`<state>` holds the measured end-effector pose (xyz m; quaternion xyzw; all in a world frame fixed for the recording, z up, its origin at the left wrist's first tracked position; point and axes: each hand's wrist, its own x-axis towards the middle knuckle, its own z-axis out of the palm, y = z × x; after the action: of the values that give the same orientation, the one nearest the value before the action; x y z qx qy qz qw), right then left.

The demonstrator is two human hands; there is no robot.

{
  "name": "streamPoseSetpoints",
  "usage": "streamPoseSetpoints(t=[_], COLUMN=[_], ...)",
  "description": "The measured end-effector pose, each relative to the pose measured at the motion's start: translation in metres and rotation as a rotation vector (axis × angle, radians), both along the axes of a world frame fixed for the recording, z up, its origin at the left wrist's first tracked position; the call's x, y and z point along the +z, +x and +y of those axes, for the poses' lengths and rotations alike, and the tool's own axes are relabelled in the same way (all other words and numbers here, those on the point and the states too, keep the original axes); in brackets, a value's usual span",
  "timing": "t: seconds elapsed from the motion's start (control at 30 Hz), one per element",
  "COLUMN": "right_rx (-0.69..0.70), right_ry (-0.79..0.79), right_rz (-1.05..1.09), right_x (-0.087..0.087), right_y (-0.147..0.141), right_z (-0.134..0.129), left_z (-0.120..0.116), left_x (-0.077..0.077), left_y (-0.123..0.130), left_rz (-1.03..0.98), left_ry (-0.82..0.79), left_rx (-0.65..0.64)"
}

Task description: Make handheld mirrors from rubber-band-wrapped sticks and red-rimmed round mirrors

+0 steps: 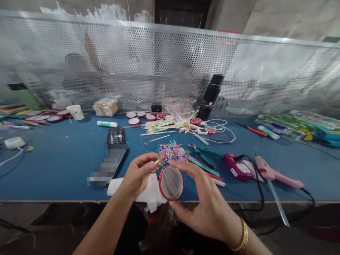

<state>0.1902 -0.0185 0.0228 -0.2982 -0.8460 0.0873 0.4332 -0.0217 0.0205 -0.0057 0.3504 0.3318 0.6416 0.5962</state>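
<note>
My right hand (204, 191), with a gold bracelet at the wrist, grips a red-rimmed disc (172, 182) between thumb and fingers. The disc looks like a small drum, its greyish face turned towards me. My left hand (138, 173) is closed in a pinch on a thin wooden stick (157, 161) at the disc's upper left. Green and red show at the stick's end; whether it is joined to the disc I cannot tell. Just beyond both hands lies a heap of small coloured rubber bands (172, 150). White tissue (151, 191) lies under the left hand.
To the right are green-handled pliers (204, 154), a magenta device (239, 166) and a pink glue gun (276, 173). A phone (117, 164) lies left. Behind are wooden sticks (159, 125), more red-rimmed discs (134, 121), a black bottle (211, 97) and a perforated metal screen (119, 49).
</note>
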Motion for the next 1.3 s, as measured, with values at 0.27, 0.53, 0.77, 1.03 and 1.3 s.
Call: streamPoseSetpoints(t=[0.27,0.53,0.77,1.03,1.3], right_rx=[0.015,0.015,0.011,0.005,-0.003], right_ry=[0.008,0.007,0.004,0.016,0.009], right_rz=[0.001,-0.009,-0.015,-0.008,0.018], right_x=[0.0004,0.0017,0.0022,0.0008,0.0004], right_y=[-0.0014,-0.0024,-0.0019,-0.0024,-0.0047], right_z=[-0.0008,-0.0012,-0.0015,-0.0022,-0.0023], left_z=[-0.0007,0.0001,-0.0005,-0.0007,-0.0001], left_x=[0.0005,0.0001,-0.0013,-0.0013,-0.0056], left_y=[-0.0004,-0.0003,-0.0009,-0.0005,-0.0052], left_rz=[0.010,0.010,0.015,0.006,0.016], left_ry=[0.000,0.020,0.040,0.007,0.023], left_rx=[-0.006,-0.009,-0.027,-0.024,-0.057])
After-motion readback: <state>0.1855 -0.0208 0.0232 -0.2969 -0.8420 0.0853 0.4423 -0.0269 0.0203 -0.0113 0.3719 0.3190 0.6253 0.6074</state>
